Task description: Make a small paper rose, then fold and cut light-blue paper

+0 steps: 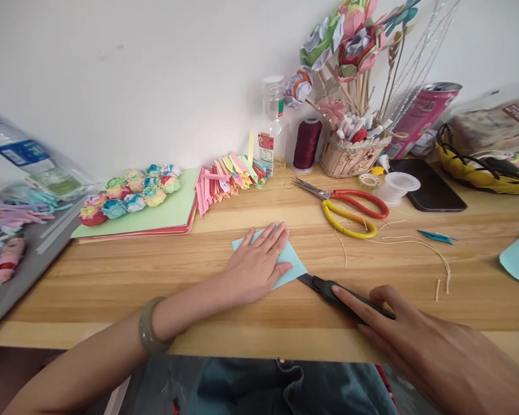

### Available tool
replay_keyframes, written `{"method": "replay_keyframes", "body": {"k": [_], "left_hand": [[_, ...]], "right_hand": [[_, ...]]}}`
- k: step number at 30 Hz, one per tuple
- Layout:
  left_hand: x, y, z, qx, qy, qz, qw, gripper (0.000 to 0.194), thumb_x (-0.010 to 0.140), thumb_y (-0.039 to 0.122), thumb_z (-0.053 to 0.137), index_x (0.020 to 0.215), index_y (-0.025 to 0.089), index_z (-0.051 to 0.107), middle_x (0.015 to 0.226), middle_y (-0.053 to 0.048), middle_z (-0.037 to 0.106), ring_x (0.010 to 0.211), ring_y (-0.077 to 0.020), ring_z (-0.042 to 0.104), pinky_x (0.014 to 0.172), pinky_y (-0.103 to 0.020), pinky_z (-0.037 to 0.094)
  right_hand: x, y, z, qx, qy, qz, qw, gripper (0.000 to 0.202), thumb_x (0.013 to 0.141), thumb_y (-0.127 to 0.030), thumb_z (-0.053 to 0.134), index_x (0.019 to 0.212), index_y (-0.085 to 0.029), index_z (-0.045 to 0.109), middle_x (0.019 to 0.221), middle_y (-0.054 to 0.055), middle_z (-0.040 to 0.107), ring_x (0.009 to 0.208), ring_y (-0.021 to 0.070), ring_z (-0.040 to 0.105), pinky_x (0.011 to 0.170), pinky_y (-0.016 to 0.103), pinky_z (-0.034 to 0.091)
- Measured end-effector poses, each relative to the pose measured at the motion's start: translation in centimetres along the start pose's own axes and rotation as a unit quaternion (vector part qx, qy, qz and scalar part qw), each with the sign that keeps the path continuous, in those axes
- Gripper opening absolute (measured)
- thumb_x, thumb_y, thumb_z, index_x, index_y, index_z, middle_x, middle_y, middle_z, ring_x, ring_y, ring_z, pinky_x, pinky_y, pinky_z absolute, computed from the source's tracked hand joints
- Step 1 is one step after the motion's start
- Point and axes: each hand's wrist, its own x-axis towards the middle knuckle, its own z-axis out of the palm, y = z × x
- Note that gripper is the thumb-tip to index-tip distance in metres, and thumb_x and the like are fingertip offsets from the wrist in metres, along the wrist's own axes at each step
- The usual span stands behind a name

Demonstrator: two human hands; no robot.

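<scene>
A light blue piece of paper (294,268) lies on the wooden table near its front edge. My left hand (259,259) rests flat on top of it, fingers stretched out, covering its middle. In my right hand (398,323) is a dark-handled utility knife (346,301), with the index finger laid along the handle. The blade's tip meets the right corner of the paper, low against the tabletop. Part of the grip is hidden behind my fingers. Beyond the knife lie scissors (350,213) with one red and one yellow handle.
Paper flowers (134,190) sit on stacked coloured sheets (173,213) at left, beside folded paper strips (229,176). Along the wall stand a glass bottle (273,129), a thread spool (307,144) and a flower basket (350,155). A phone (435,185) and loose strings (415,243) lie right.
</scene>
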Motion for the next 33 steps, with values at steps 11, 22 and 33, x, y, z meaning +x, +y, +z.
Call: {"method": "replay_keyframes", "body": {"k": [11, 22, 33], "left_hand": [[0.0, -0.1, 0.4, 0.015, 0.011, 0.006, 1.0, 0.063, 0.093, 0.048, 0.012, 0.144, 0.011, 0.013, 0.152, -0.008, 0.011, 0.142, -0.02, 0.007, 0.113, -0.049, 0.013], [0.1, 0.0, 0.4, 0.015, 0.009, -0.002, 1.0, 0.063, 0.093, 0.05, 0.013, 0.144, 0.013, 0.015, 0.152, -0.007, 0.012, 0.142, -0.0204, 0.007, 0.113, -0.049, 0.012], [0.2, 0.1, 0.3, 0.02, 0.001, -0.004, 1.0, 0.063, 0.093, 0.048, 0.015, 0.144, 0.012, 0.015, 0.152, -0.007, 0.011, 0.141, -0.0214, 0.008, 0.113, -0.05, 0.015]], "right_hand": [[-0.1, 0.2, 0.5, -0.096, 0.025, -0.049, 0.994, 0.078, 0.07, -0.005, 0.033, 0.146, -0.024, 0.02, 0.077, 0.005, 0.062, 0.032, 0.0137, 0.054, 0.024, 0.023, 0.038], [1.7, 0.1, -0.1, -0.12, 0.05, -0.076, 0.989, 0.08, 0.07, -0.005, 0.031, 0.146, -0.021, 0.017, 0.08, 0.008, 0.066, 0.029, 0.0141, 0.053, 0.021, 0.023, 0.037], [2.9, 0.1, -0.2, -0.096, 0.042, -0.071, 0.992, 0.07, 0.072, -0.003, 0.033, 0.14, -0.017, 0.034, 0.072, 0.004, 0.06, 0.029, 0.0127, 0.053, 0.023, 0.023, 0.039]]}}
